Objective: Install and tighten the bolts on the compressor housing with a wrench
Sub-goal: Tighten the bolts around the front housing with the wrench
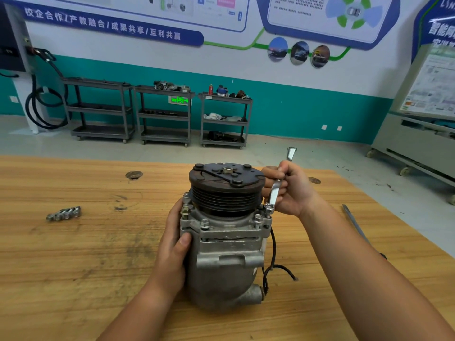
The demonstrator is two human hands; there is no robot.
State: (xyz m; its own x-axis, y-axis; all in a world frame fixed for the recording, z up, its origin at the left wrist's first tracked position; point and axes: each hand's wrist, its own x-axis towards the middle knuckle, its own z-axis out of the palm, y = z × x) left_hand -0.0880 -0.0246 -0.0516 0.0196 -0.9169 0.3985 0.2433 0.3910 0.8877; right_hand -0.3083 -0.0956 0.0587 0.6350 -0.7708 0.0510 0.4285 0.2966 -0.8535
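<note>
**Wrench seated on flange bolt, compressor upright**

We note the compressor housing (226, 254) standing pulley-up at centre frame on the wooden table (73, 254). Our left hand (173, 244) grips its left side, thumb pressed on the front face. Our right hand (290, 190) is closed round the wrench (277, 185), whose lower end sits on a bolt (268, 208) at the flange's right corner. Spare bolts (64, 213) lie in a row at middle left, well apart.
</note>
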